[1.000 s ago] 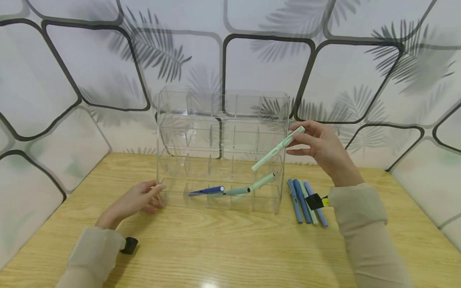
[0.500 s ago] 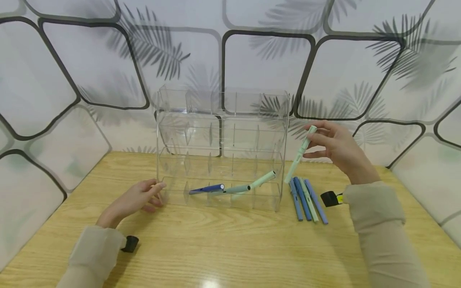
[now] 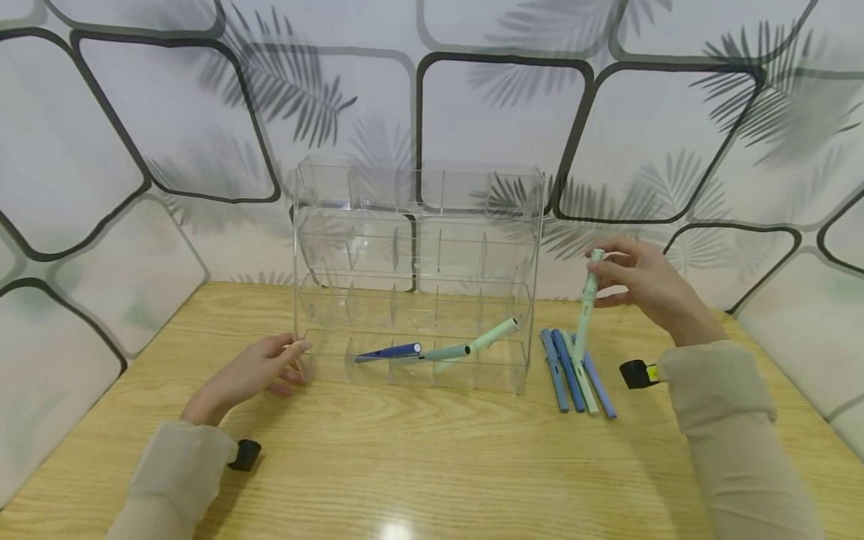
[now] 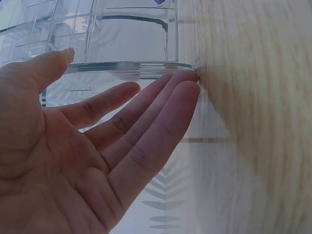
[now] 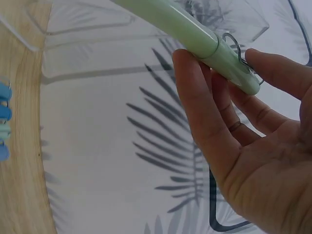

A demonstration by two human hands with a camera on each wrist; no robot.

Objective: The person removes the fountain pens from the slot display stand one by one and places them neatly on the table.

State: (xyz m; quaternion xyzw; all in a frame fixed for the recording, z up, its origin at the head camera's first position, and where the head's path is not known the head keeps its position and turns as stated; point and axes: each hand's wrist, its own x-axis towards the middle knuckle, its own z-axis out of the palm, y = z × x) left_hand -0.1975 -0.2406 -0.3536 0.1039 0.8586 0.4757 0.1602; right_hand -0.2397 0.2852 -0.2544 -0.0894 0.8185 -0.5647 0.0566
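My right hand (image 3: 648, 289) pinches a pale green pen (image 3: 586, 304) near its clip end, thumb against the clip (image 5: 234, 46) in the right wrist view. The pen points down, slightly tilted, over the pens lying on the table. At the lower left side of a clear acrylic rack (image 3: 295, 255), my left hand (image 3: 250, 375) rests with fairly straight fingers touching the rack's edge (image 4: 146, 68). Lying slanted in the rack's bottom row are a dark blue pen (image 3: 388, 352), a grey-green pen (image 3: 435, 354) and a light green pen (image 3: 494, 335).
Right of the rack, several pens lie side by side on the wooden table (image 3: 432, 465): a grey-blue pen (image 3: 555, 371), a blue pen (image 3: 567, 371), a pale green pen (image 3: 586, 394) and a purple pen (image 3: 599, 382). Behind stands a patterned wall (image 3: 499, 112).
My right hand has moved right, away from the rack, and the held pen has swung from a slant to nearly upright above the lying pens. My left hand has stayed in place.
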